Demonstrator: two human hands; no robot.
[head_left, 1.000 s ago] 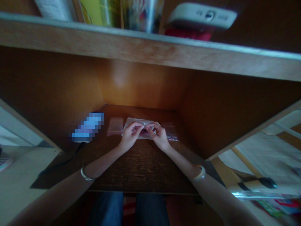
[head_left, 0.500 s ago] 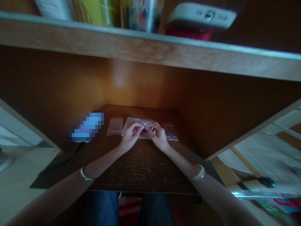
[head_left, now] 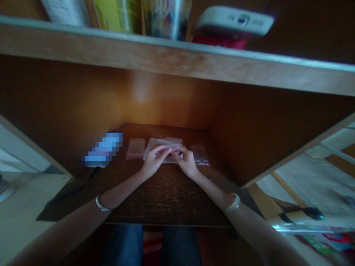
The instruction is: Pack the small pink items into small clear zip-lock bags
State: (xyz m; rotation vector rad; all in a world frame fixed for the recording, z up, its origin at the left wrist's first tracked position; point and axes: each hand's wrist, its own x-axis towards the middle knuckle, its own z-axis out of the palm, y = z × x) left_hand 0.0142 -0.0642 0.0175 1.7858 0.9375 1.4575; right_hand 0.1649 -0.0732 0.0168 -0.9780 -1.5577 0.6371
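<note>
My left hand (head_left: 155, 157) and my right hand (head_left: 185, 159) meet over a whitish plastic sheet or bag (head_left: 152, 143). Small dark reddish pieces (head_left: 166, 155) show on it between my hands. Thumbs and fingers of both are pinched on what looks like a small clear plastic bag (head_left: 175, 141), its lower part hidden by my fingers. Left of my hands lies a stack of clear zip bags (head_left: 136, 147) with reddish edges. Close beside my right hand is another clear zip bag (head_left: 200, 153), with small dark and pale bits along its near end.
A lit, blurred-out phone (head_left: 104, 149) leans at the left, a cable running from it. Side walls and a shelf edge (head_left: 166, 57) enclose the dark wooden desktop (head_left: 166, 199). Overhead, the shelf holds a white device (head_left: 235, 22) and several packages.
My fingertips have shifted slightly, and more of the clear plastic shows above them. My right index finger has drawn back a little from the left hand.
</note>
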